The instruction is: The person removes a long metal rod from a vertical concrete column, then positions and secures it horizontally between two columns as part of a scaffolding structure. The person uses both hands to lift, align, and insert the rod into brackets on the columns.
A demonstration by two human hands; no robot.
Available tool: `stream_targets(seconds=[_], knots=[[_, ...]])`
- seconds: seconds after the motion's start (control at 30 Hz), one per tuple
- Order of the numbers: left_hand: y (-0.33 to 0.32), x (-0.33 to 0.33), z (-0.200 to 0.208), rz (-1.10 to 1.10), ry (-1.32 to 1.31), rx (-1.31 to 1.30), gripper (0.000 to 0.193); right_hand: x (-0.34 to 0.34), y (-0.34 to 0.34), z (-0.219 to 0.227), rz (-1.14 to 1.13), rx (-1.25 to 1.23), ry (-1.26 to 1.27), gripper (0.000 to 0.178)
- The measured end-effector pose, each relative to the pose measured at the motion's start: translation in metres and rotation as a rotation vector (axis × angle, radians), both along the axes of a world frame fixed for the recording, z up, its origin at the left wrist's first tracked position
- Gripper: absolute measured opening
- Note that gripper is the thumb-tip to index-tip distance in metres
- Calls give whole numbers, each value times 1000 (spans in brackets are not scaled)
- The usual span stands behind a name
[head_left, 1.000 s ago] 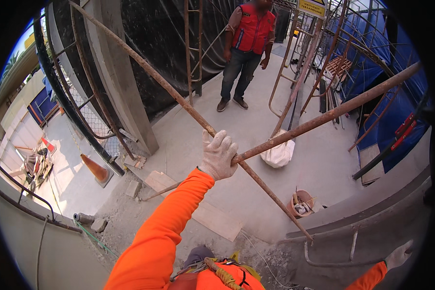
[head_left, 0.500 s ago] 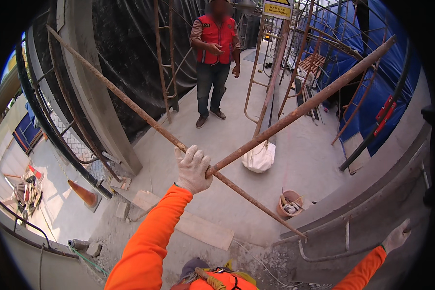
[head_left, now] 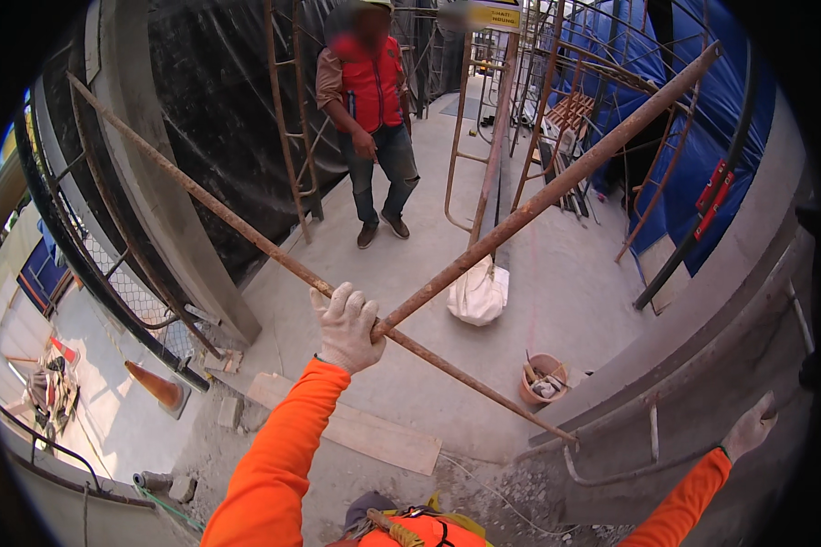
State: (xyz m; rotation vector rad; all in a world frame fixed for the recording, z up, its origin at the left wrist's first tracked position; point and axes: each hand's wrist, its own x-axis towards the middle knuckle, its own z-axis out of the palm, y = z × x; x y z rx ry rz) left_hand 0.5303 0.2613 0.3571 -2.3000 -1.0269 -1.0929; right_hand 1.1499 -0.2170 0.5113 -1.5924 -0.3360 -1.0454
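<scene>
My left hand (head_left: 348,328), in a pale knit glove, is closed around a rusty scaffold cross brace (head_left: 237,223), right beside the point where its two tubes cross. One tube runs to the upper left and down to the lower right. The other tube (head_left: 556,191) slants to the upper right. At the far right my right hand (head_left: 751,427), gloved too, is curled closed near a curved scaffold frame (head_left: 655,428); what its fingers hold is hidden. Both sleeves are orange.
Beyond the brace a co-worker in a red vest (head_left: 370,87) stands on the concrete floor. A white sack (head_left: 479,294) and a bucket of rubble (head_left: 545,377) lie ahead. Below are a plank (head_left: 365,433) and gravel; cones (head_left: 155,383) stand left. Scaffold frames rise behind.
The co-worker has stepped nearer and to the left, and the raised forearm has dropped. My view has shifted slightly; both my hands keep their places.
</scene>
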Motion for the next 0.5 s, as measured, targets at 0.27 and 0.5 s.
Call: stream_targets(seconds=[0.27,0.5], knots=[[-2,2,2,-14,8,11,47,4,-2,-3,-54,-14,1,53],[-5,2,7,6,26,1,32,2,-1,-1,-94,-16,-20,56]])
